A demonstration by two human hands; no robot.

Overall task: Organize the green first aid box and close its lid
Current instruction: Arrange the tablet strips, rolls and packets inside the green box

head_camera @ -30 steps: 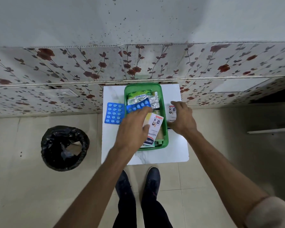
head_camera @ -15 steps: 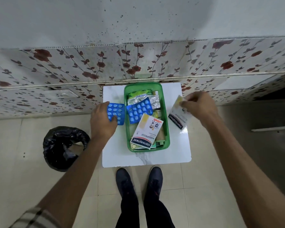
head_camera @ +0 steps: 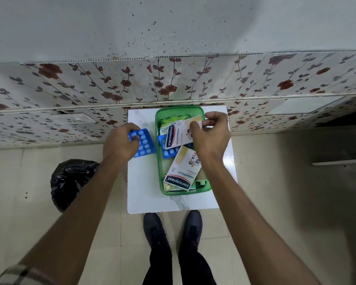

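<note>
Two bare hands work over a small white table (head_camera: 144, 194) set against a floral-tiled wall (head_camera: 90, 85). On the table stands the green first aid box (head_camera: 160, 161), open, with no lid on it; it sits toward the far right of the tabletop, its far end close to the wall. The right hand (head_camera: 211, 136) hovers over the far half of the box, thumb and fingers pinched on a Hansaplast plaster pack (head_camera: 178, 133) that is held tilted above the contents. A second Hansaplast pack (head_camera: 182, 171) lies slanted in the near half of the box, its near end resting at the near wall. Between the two packs a blue blister strip (head_camera: 169, 151) shows inside the box, partly covered, and a green sachet (head_camera: 173, 119) peeks out at the far end. The left hand (head_camera: 121, 144) is just left of the box, on the tabletop side, fingers curled and pinching another blue blister sheet (head_camera: 145, 144), which lies beside the box's left wall. On the floor to the left sits a bin lined with a black bag (head_camera: 72, 182), and two dark shoes (head_camera: 173, 229) stand at the table's near edge.
</note>
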